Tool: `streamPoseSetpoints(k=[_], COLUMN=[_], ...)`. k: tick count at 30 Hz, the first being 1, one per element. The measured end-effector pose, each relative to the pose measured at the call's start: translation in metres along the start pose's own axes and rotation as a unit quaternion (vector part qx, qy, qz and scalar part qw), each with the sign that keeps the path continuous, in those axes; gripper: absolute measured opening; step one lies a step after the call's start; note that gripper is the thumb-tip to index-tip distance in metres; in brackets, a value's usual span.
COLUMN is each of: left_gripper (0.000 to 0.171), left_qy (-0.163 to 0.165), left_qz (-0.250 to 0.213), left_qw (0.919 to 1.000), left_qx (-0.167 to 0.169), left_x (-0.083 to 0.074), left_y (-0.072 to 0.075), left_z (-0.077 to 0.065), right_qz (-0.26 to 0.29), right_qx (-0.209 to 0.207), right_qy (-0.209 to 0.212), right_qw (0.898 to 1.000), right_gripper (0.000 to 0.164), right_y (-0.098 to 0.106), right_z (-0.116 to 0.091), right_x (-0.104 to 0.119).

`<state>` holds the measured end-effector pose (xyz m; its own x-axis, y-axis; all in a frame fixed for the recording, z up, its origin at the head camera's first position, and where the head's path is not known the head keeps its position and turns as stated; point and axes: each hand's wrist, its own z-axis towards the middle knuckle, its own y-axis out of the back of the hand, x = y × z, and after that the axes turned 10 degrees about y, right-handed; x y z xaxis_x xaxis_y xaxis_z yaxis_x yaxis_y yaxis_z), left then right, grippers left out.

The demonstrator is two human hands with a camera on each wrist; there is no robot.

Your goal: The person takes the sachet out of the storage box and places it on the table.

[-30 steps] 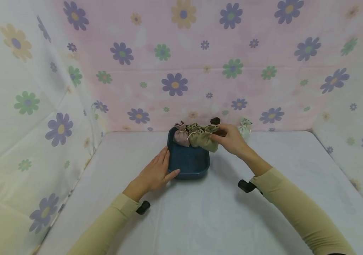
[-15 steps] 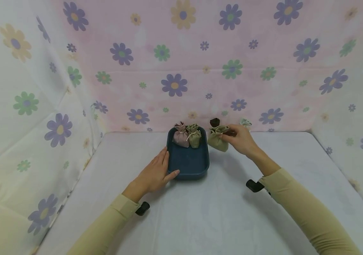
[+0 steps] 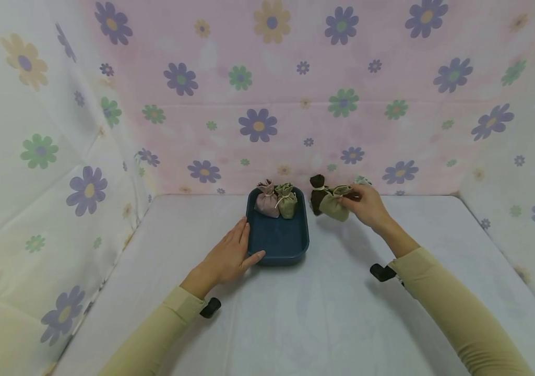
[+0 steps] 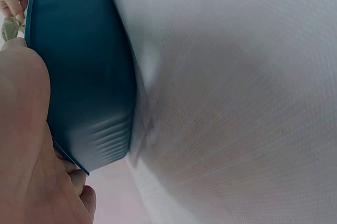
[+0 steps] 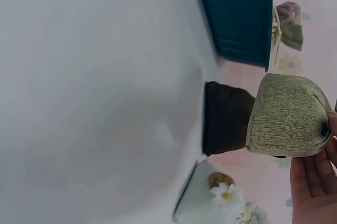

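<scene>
A blue rectangular tray [image 3: 278, 237] stands on the table, holding a mauve drawstring pouch [image 3: 267, 202] and a green drawstring pouch [image 3: 286, 202] at its far end. My left hand [image 3: 227, 253] rests along the tray's left rim, fingers extended and thumb over the near corner. To the tray's right, my right hand [image 3: 368, 206] pinches an olive-green drawstring pouch [image 5: 289, 116] by its gathered neck. In the right wrist view that pouch hangs above the table and overlaps a dark brown pouch [image 5: 225, 119] behind it.
A pale pouch with a white daisy [image 5: 226, 196] stands beside the dark brown one; my right hand mostly hides it in the head view. Flower-print cloth [image 3: 258, 125] closes off the back and both sides of the white table [image 3: 286, 318].
My right hand has carried the olive-green pouch rightward from over the tray's far right corner to in front of the dark brown pouch. The left hand and tray stay put.
</scene>
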<state>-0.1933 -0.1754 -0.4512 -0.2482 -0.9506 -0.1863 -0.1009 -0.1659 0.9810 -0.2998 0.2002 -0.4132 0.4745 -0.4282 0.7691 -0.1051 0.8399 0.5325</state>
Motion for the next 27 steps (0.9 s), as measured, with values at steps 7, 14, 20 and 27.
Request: streamPoseSetpoints(k=[7, 14, 20, 27], left_gripper=[0.099, 0.099, 0.099, 0.099], left_qy=[-0.005, -0.006, -0.004, -0.003], left_qz=[0.0, -0.002, 0.004, 0.003], left_qw=[1.0, 1.0, 1.0, 1.0], left_qx=[-0.006, -0.006, -0.003, -0.003], left_x=[0.002, 0.001, 0.0, 0.0], left_y=[-0.002, -0.001, 0.001, 0.001], left_z=[0.001, 0.001, 0.0, 0.0], right_qz=[0.012, -0.006, -0.018, -0.021], right_qx=[-0.011, -0.02, -0.028, -0.031], right_qy=[-0.003, -0.017, -0.024, -0.037], right_qw=[1.0, 1.0, 0.999, 0.999], right_gripper=[0.032, 0.029, 0.028, 0.027], right_y=[0.005, 0.004, 0.001, -0.002], right_z=[-0.003, -0.002, -0.003, -0.005], right_x=[-0.018, -0.028, -0.036, -0.049])
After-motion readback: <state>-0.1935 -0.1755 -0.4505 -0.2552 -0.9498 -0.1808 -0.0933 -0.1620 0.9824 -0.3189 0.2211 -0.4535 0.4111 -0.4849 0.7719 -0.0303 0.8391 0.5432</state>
